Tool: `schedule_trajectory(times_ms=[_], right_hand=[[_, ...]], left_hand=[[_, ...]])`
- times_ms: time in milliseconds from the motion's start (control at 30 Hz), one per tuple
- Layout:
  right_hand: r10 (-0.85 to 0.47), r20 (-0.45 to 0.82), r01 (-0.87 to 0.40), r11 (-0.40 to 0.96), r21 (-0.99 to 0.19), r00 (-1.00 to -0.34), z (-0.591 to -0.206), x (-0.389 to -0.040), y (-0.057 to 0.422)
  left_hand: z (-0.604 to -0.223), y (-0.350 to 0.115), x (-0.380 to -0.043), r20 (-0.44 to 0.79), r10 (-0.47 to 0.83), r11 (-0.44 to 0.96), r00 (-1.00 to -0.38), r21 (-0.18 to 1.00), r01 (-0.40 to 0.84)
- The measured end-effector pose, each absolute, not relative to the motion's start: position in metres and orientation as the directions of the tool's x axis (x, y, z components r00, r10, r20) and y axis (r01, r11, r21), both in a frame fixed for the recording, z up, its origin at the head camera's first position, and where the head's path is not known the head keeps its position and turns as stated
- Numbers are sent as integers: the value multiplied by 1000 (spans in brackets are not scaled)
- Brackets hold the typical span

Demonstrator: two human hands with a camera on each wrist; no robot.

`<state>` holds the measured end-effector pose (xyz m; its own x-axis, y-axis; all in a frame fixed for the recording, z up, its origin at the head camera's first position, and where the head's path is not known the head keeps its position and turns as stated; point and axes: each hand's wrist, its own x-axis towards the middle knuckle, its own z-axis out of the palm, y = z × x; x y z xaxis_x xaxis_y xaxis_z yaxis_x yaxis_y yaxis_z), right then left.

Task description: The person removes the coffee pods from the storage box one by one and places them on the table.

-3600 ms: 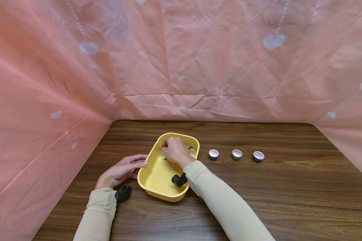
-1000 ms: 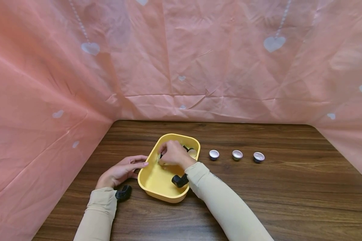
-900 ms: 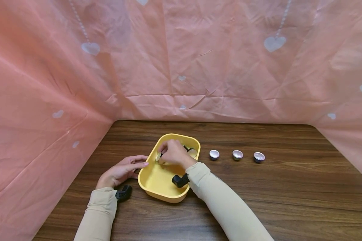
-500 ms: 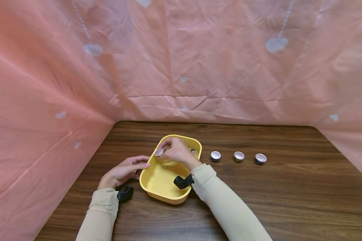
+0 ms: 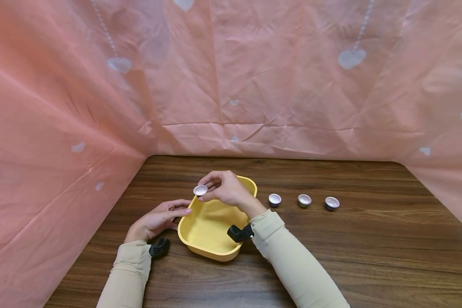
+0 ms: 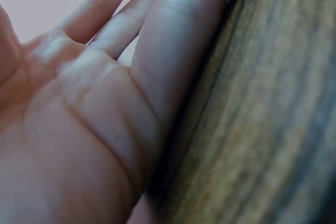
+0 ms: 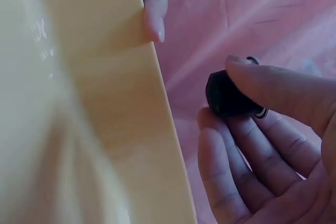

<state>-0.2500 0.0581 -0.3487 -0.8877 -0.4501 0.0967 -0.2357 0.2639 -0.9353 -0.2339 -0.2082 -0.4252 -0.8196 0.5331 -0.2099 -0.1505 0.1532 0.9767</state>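
My right hand [image 5: 231,190] pinches a coffee capsule [image 5: 200,190] between thumb and fingers, at the upper left rim of a yellow bin [image 5: 207,253]. Its silvery-pink foil lid faces up in the head view. From the right wrist view, the same coffee capsule [image 7: 227,95] shows its dark body, with the thumb on one side and fingers on the other. My left hand [image 5: 158,220] rests against the bin's left side, thumb tip at the rim. In the left wrist view the fingers [image 6: 178,40] extend fairly straight. My right hand and forearm cover the bin's far right part.
Three more capsules stand foil up in a row right of the bin: a near one [image 5: 274,199], a middle one [image 5: 304,200] and a far one [image 5: 332,203]. Pink cloth [image 5: 277,77] with hearts hangs behind and left of the brown wooden table [image 5: 369,239].
My right hand has picked up the capsule inside the bin, turned its foil upward and raised it to the left rim. My left hand has stayed at the bin's side.
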Motion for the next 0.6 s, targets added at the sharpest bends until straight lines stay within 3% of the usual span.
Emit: schedule_trajectory(times_ms=[600], right_hand=[[-458, 160, -296, 241, -924, -875, -343, -236, 94]], left_hand=[[-427, -207, -234, -203, 521, 147, -829, 978, -147]])
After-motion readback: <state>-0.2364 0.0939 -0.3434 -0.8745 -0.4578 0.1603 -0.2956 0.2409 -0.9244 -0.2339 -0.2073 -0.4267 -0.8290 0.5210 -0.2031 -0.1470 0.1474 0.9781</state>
